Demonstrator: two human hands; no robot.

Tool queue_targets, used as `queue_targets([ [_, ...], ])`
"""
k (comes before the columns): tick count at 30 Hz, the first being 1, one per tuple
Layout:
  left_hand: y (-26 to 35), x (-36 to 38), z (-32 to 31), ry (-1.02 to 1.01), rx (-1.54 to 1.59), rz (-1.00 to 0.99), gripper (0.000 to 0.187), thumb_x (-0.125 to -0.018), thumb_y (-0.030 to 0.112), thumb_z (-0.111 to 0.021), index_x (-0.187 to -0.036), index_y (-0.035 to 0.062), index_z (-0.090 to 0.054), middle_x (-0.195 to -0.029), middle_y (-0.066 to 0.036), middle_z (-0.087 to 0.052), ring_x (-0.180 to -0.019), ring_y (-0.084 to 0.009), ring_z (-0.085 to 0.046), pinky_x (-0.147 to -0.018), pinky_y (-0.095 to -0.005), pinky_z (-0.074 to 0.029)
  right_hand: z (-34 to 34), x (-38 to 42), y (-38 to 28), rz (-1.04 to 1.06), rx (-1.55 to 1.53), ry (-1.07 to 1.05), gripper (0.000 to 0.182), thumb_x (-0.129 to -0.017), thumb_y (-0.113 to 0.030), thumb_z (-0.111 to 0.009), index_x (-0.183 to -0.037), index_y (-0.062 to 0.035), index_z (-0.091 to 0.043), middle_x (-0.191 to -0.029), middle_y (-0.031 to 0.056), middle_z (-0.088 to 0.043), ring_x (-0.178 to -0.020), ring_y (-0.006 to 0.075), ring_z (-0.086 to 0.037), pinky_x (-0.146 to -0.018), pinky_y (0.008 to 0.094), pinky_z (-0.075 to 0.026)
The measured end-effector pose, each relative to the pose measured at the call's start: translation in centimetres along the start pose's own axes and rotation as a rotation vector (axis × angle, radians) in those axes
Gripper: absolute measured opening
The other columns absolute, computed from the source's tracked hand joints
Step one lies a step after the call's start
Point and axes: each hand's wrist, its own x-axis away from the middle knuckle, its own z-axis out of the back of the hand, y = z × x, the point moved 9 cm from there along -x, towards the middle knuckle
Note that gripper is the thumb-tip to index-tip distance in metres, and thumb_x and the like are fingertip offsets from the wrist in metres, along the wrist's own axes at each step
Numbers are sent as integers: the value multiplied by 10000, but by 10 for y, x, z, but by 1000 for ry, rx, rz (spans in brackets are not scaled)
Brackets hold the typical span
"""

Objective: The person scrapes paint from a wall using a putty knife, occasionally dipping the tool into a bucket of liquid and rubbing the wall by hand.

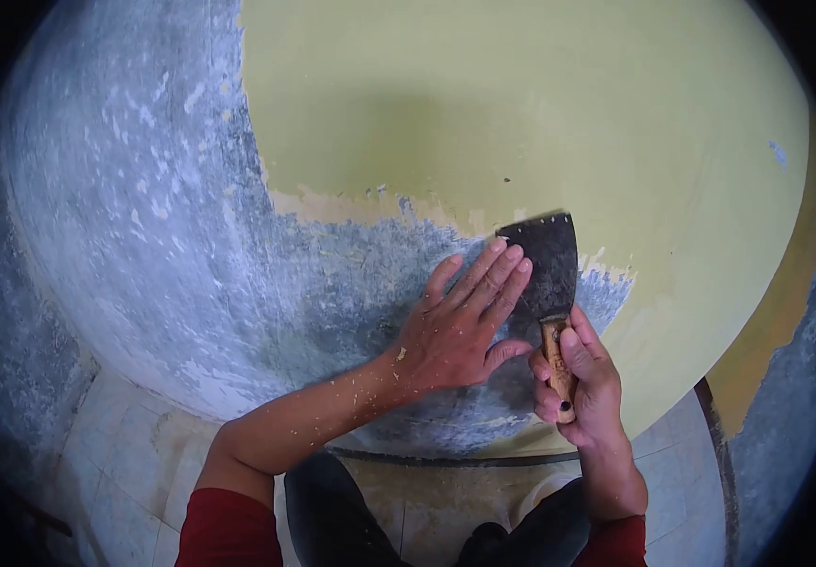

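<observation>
A wall fills the view, with yellow-green paint (379,104) above and a bare grey-blue surface (171,217) at the left and below. My right hand (585,378) is wrapped round the wooden handle of a scraper (549,269). The scraper's wide dark blade points up, its top edge at the ragged border of the paint. My left hand (464,321) lies spread just left of the blade, its fingertips beside or on the blade's left edge. Small pale flakes stick to the left hand and forearm.
Below the wall runs a tiled floor (124,463), with my legs (332,510) over it. A whitish round object (542,491) is partly hidden by my right leg. At the far right another wall part (786,378) shows grey and ochre patches.
</observation>
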Motion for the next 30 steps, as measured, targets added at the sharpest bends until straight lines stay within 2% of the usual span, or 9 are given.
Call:
queue_targets([
  [4, -3, 8, -9, -9, -6, -23, 805, -891, 508, -594, -1488, 15, -376, -1549, -167, -371, -1467, -289, -309, -1145, -491, -176, -6, -5, 6, 3, 26, 29, 431, -1061, -265, -434, -1471, -172, -340, -804, 95, -544, -437, 106, -456, -366, 229, -380],
  [6, -10, -13, 7, -42, -10, 31, 785, -898, 477, -596, -1486, 7, -374, -1548, -174, -367, -1467, -295, -306, -1154, -489, -176, -14, -15, -1, 9, 42, 28, 426, -1063, -275, -427, -1467, -174, -338, -802, 92, -542, -441, 105, -462, -363, 226, -378],
  [8, -9, -20, 24, 28, -62, 38, 770, -904, 454, -593, -1481, -5, -373, -1546, -183, -365, -1467, -301, -302, -1158, -498, -180, -22, -21, -13, 55, 1, -30, 418, -1063, -289, -421, -1457, -172, -344, -799, 80, -538, -447, 101, -472, -354, 219, -362],
  [12, -1, 15, 4, -100, 10, -8, 772, -906, 443, -595, -1475, -26, -367, -1545, -189, -360, -1465, -309, -301, -1164, -497, -179, -9, -3, 17, -21, 72, -8, 415, -1055, -290, -440, -1446, -170, -371, -766, 65, -530, -415, 99, -451, -344, 215, -349],
  [17, -18, -10, 35, 19, -63, 13, 780, -887, 396, -618, -1473, -45, -355, -1530, -225, -361, -1461, -334, -304, -1163, -501, -181, -38, -26, -8, 20, 55, -60, 362, -1057, -269, -434, -1400, -156, -406, -774, 58, -534, -414, 95, -446, -340, 220, -356],
  [21, -14, 5, 30, -16, -100, -12, 792, -882, 392, -620, -1479, -48, -340, -1531, -224, -361, -1463, -336, -300, -1166, -493, -176, -32, -13, 10, -21, 24, -14, 388, -1055, -288, -446, -1423, -175, -396, -779, 51, -533, -420, 96, -441, -343, 219, -343],
  [23, -7, 24, 14, -98, 68, -13, 800, -873, 361, -631, -1485, -53, -324, -1537, -226, -349, -1465, -338, -295, -1169, -495, -172, -24, -3, 27, -43, 15, -35, 388, -1055, -290, -447, -1424, -180, -395, -779, 50, -533, -423, 98, -442, -344, 219, -340],
  [26, -19, 11, 21, -52, -11, 24, 796, -877, 346, -620, -1494, -49, -309, -1551, -222, -329, -1473, -331, -280, -1170, -507, -167, -33, -15, 18, -53, 57, -27, 352, -1058, -283, -443, -1392, -178, -406, -778, 51, -534, -430, 105, -442, -343, 228, -339],
  [30, -26, -4, 43, -53, -98, 40, 796, -882, 326, -609, -1509, -39, -282, -1571, -209, -305, -1483, -342, -255, -1179, -500, -150, -54, -24, 7, 0, -50, -83, 309, -1056, -293, -448, -1336, -163, -428, -776, 54, -531, -434, 112, -454, -350, 246, -356],
])
